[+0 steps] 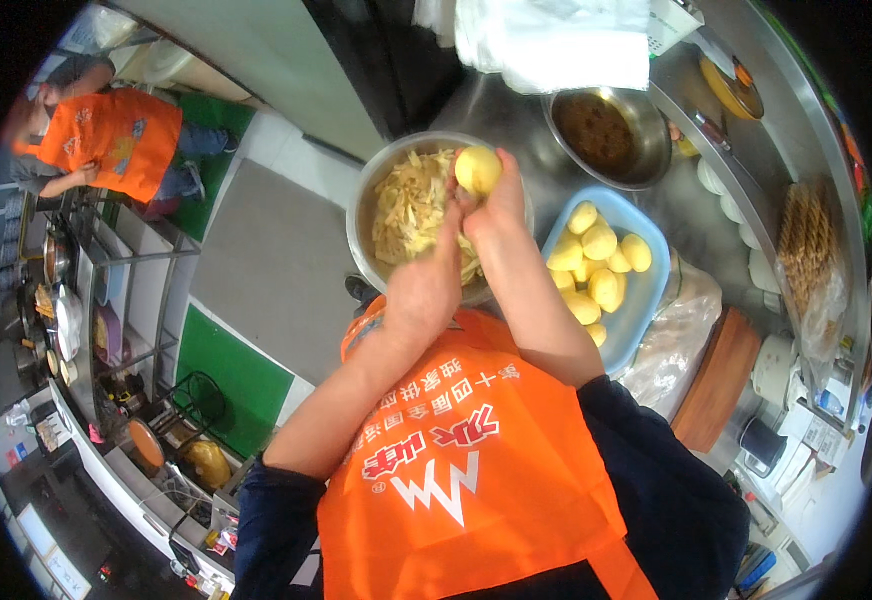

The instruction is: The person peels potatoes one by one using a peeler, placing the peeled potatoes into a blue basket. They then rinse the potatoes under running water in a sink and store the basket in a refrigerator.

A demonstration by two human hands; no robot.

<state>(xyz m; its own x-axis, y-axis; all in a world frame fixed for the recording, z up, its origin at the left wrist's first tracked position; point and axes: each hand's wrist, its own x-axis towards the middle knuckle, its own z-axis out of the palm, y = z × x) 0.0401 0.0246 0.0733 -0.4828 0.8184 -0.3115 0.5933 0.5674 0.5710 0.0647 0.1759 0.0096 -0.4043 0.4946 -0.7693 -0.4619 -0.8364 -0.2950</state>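
Observation:
A peeled yellow potato [478, 170] sits in the fingers of my right hand [499, 201], over the rim side of a steel bowl [361, 225]. Pale and brownish peelings [406, 214] are heaped in that bowl. My left hand [427, 289] is partly blurred, with its fingers reaching up just below the potato; whether it grips a tool is hidden. To the right, a light-blue plastic basin [642, 300] holds several peeled potatoes [599, 242]. It stands beside my right forearm.
Behind the basin, a steel bowl [657, 154] contains dark brown liquid. White plastic bags [556, 45] hang at the top. A clear plastic bag [683, 322] and wooden board [717, 379] lie right. At far left stands a person in an orange apron [109, 142], near metal shelving [132, 281].

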